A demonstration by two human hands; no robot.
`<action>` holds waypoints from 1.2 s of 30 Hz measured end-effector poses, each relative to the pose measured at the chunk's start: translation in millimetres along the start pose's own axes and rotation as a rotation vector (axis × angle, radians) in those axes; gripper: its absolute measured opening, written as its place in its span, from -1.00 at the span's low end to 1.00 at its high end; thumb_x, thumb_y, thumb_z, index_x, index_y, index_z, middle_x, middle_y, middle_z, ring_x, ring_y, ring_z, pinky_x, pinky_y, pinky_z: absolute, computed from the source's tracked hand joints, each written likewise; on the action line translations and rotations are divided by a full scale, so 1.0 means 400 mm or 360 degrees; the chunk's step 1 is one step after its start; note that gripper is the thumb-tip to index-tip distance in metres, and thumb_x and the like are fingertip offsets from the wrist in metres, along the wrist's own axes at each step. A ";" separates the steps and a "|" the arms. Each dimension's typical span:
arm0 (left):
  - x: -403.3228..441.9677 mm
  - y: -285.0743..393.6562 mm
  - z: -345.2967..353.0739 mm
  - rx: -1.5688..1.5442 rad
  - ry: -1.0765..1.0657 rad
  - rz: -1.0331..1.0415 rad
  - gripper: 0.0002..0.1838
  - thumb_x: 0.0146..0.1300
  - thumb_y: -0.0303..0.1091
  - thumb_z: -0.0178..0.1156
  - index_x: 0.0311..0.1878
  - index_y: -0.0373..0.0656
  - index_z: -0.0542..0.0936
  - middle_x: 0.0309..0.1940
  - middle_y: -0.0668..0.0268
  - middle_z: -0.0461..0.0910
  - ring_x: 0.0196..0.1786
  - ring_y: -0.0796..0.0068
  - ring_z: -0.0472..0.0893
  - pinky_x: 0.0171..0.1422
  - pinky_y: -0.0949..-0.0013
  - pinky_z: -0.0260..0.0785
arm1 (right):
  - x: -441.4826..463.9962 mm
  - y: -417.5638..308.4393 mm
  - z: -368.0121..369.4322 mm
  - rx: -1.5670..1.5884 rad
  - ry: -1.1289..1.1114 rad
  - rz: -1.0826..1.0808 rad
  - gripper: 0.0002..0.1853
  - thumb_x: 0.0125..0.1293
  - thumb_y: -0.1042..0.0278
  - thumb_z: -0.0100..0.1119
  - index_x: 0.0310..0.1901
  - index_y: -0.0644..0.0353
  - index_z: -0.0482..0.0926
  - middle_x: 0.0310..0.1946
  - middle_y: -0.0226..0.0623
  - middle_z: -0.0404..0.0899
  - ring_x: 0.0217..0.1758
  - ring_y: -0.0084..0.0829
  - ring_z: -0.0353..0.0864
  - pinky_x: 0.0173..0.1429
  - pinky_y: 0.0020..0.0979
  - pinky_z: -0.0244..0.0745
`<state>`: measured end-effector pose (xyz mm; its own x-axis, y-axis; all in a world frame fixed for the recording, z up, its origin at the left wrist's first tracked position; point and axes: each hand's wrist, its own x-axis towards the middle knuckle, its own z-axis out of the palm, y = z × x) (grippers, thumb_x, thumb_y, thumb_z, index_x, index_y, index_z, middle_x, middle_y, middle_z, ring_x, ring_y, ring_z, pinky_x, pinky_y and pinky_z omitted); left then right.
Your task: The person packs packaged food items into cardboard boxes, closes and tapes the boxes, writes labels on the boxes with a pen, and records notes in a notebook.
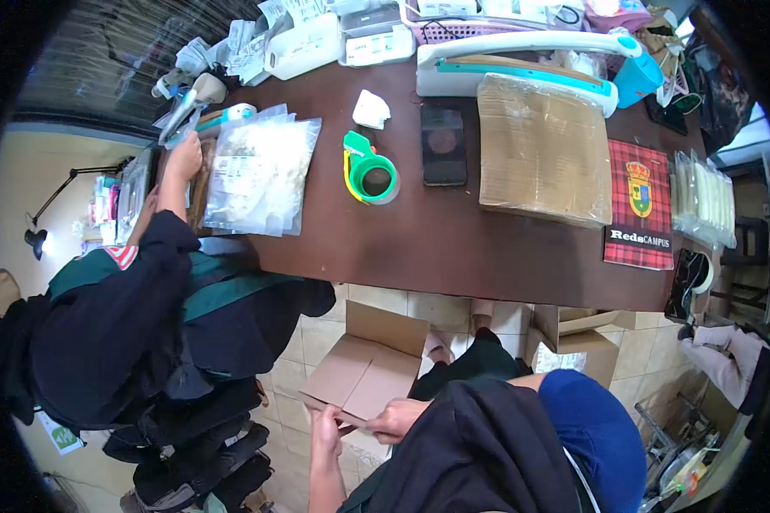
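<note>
Below the table's front edge, a brown cardboard box [351,376] is held in front of my body, with one flap [387,329] standing up at its far side. My left hand [326,434] is closed on the box's near edge, at its left corner. Close by on the right, my right hand [399,418] has its fingers closed on the same edge. Part of the fingers of both hands is hidden by the cardboard.
On the brown table [359,256] are a taped carton [543,150], a green tape dispenser [372,175], a black phone [444,145], plastic packets [261,175] and a red plaid booklet [639,205]. A co-worker [145,308] stands at the left; another open box [582,342] lies below the table.
</note>
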<state>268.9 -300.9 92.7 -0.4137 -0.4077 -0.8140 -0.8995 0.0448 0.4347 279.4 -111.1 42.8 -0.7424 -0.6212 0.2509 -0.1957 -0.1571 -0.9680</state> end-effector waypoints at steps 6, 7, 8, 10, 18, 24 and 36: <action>-0.123 0.034 -0.109 0.0505 0.0232 0.0203 -0.68 -0.03 -0.49 -0.04 -0.12 -0.29 0.38 -0.36 0.21 0.46 -0.41 0.36 0.49 -0.35 0.32 0.40 | 0.082 0.017 -0.094 -0.0485 -0.0412 -0.0257 -0.59 0.06 0.21 0.21 -0.09 0.18 0.37 -0.07 -0.04 0.41 -0.04 -0.09 0.43 -0.08 -0.15 0.36; -0.136 0.035 -0.126 0.0507 0.0239 0.0200 -0.68 -0.03 -0.49 -0.04 -0.12 -0.29 0.38 -0.36 0.21 0.46 -0.41 0.36 0.49 -0.35 0.32 0.40 | 0.088 0.023 -0.128 -0.0710 -0.0331 -0.0149 -0.50 0.04 0.18 0.24 0.02 0.14 0.35 0.09 -0.01 0.32 0.12 -0.07 0.36 0.06 -0.12 0.33; -0.152 0.025 -0.153 0.0400 0.0164 0.0288 -0.70 -0.02 -0.47 -0.03 -0.15 -0.27 0.38 -0.41 0.28 0.43 -0.45 0.47 0.44 -0.44 0.40 0.30 | 0.093 0.036 -0.155 -0.0921 -0.0239 -0.0193 -0.37 -0.03 0.18 0.29 0.11 0.08 0.30 0.16 -0.01 0.25 0.17 -0.03 0.31 0.12 -0.10 0.28; -0.188 0.023 -0.193 0.0396 0.0128 0.0457 -0.76 -0.01 -0.44 -0.01 -0.21 -0.26 0.39 -0.49 0.35 0.40 -0.50 0.61 0.35 -0.49 0.50 0.19 | 0.106 0.051 -0.193 -0.1119 -0.0147 -0.0237 -0.24 -0.10 0.18 0.33 0.20 0.02 0.24 0.23 -0.01 0.18 0.22 0.01 0.26 0.19 -0.07 0.24; -0.387 0.107 -0.206 0.0617 0.0196 0.0616 -0.66 -0.08 -0.51 -0.04 -0.16 -0.40 0.44 -0.31 0.31 0.50 -0.25 0.51 0.44 -0.11 0.48 0.27 | 0.137 0.062 -0.190 -0.1148 -0.0218 -0.0127 0.02 -0.22 0.21 0.40 0.34 -0.17 0.03 0.35 0.06 -0.08 0.34 0.17 0.05 0.33 0.01 0.06; -0.478 0.135 -0.157 0.0767 0.0185 0.0628 -0.73 -0.03 -0.49 0.00 -0.20 -0.35 0.45 -0.33 0.35 0.49 -0.28 0.59 0.43 -0.16 0.51 0.26 | 0.141 0.037 -0.188 -0.1062 -0.0128 -0.0071 0.08 -0.24 0.23 0.43 0.36 -0.32 -0.02 0.41 0.00 -0.27 0.41 0.19 -0.15 0.35 0.10 -0.02; -0.558 0.162 -0.140 0.0432 0.0169 0.0741 -0.68 -0.04 -0.50 0.01 -0.15 -0.39 0.46 -0.31 0.32 0.53 -0.25 0.55 0.48 -0.13 0.51 0.28 | 0.102 -0.045 -0.279 -0.0998 0.0024 -0.0132 0.12 -0.31 0.25 0.45 0.37 -0.27 0.00 0.41 -0.02 -0.21 0.42 0.17 -0.17 0.33 0.14 -0.03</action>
<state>310.7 -258.1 324.1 -0.7728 -0.3778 -0.5099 -0.6346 0.4705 0.6132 181.1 -47.9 71.2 -0.7166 -0.6146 0.3296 -0.5881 0.2784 -0.7594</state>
